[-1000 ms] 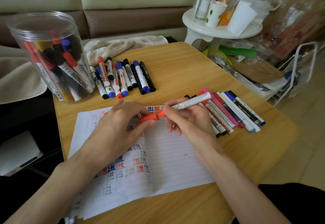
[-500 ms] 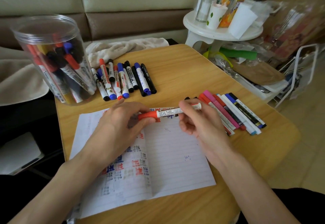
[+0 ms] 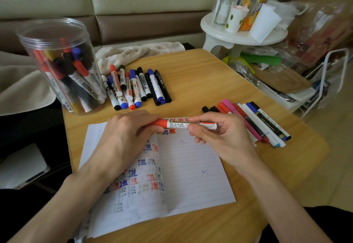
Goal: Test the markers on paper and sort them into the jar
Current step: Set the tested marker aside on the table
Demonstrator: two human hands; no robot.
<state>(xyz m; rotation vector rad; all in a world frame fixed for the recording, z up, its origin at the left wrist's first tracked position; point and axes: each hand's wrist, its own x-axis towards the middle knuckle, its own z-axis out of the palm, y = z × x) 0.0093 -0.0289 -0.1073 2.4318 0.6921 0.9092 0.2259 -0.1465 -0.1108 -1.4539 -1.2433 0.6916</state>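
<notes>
Marker: red marker [image 3: 179,124], white printed barrel, held level between the two hands, just over the top edge of the paper.
Left hand: left hand [image 3: 131,128] has its fingers curled round the red cap [image 3: 161,123]; the cap sits flush against the barrel, no gap seen.
Right hand: right hand [image 3: 215,137] pinches the barrel between thumb and fingers (the tail end pokes out past the knuckles).
Paper: lined paper [image 3: 191,176] under both wrists; red, blue and black test scrawls beneath the left hand, mostly bare lines beneath the right.
Jar: clear jar [image 3: 63,67] beyond the left hand and to its outer side, well apart, with markers leaning inside.
Far group: capped markers [image 3: 137,88] lying side by side beyond the left knuckles, just beside the jar.
Near row: second row of markers [image 3: 254,120] just outside the right hand, partly hidden by it.
Table: wooden table [image 3: 200,82].
Towel: pale towel [image 3: 137,52] beyond the far group.
</notes>
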